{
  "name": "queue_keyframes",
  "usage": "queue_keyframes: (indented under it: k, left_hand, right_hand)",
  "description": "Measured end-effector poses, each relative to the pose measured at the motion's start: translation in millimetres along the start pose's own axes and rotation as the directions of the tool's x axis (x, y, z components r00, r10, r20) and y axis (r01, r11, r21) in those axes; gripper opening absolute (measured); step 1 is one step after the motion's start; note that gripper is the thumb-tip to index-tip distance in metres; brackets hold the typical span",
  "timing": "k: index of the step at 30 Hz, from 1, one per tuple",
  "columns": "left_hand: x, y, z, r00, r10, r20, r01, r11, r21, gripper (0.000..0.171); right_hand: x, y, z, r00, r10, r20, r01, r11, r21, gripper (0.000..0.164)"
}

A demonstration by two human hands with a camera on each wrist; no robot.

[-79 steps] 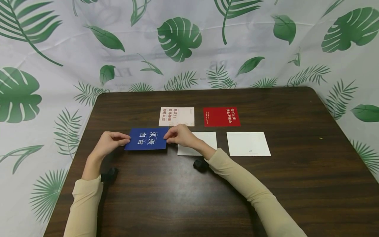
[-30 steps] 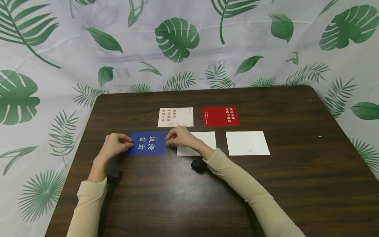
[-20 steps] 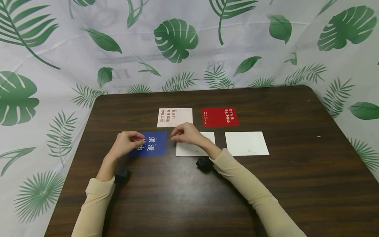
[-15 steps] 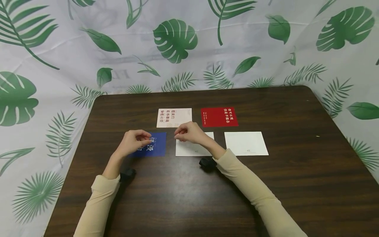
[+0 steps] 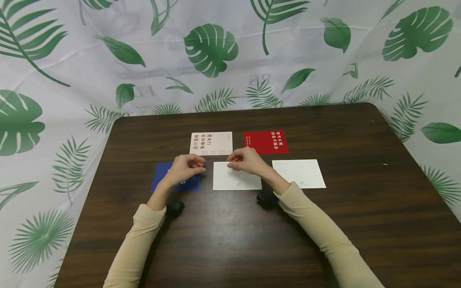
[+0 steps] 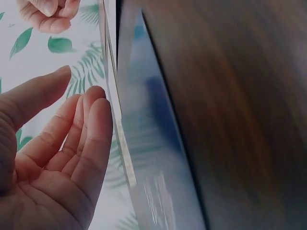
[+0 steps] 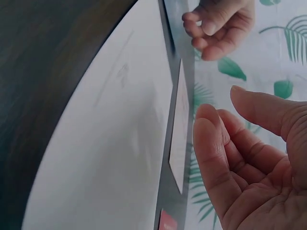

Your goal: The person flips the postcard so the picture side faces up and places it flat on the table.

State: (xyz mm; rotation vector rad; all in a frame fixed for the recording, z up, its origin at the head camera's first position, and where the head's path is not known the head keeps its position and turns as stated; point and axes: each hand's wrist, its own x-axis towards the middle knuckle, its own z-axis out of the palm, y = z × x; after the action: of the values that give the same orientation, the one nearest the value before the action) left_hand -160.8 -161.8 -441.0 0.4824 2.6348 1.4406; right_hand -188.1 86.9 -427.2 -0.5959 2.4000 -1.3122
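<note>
A pale-pink rectangular card is showing "如愿以偿"; the left hand, over a blue rectangular card, and right hand are drifting rightward, half-open, holding nothing.

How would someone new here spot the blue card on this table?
On the dark brown table, go to the left end of the nearer card row. There lies the blue card, partly hidden by the left hand. It alone is blue, unlike the white card beside it and the pale pink card farther back.

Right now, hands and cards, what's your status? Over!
Left hand empty, above rectangular blue paper card, partly hiding it. Right hand empty, above neighbouring rectangular white paper card. Both cards flat.
</note>
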Motion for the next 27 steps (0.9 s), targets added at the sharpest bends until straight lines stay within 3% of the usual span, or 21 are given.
queue_keyframes:
  k: [8,20,27]
  left_hand:
    - [10.0,8.9,16.7,0.999,0.027,0.018,-0.028,0.999,0.037,0.024]
    - [15.1,13.6,24.6,0.994,-0.067,0.080,0.061,0.995,0.079,0.040]
    - [16.5,16.3,27.2,0.991,-0.087,0.104,0.080,0.994,0.071,0.046]
  right_hand:
    - [-10.5,8.4,-12.3,0.998,-0.018,-0.052,0.015,0.998,-0.066,0.020]
    - [-27.8,27.6,-29.4,0.995,0.034,-0.095,-0.048,0.989,-0.141,0.030]
    - [-34.8,31.4,-35.1,0.988,0.106,-0.111,-0.123,0.980,-0.159,0.035]
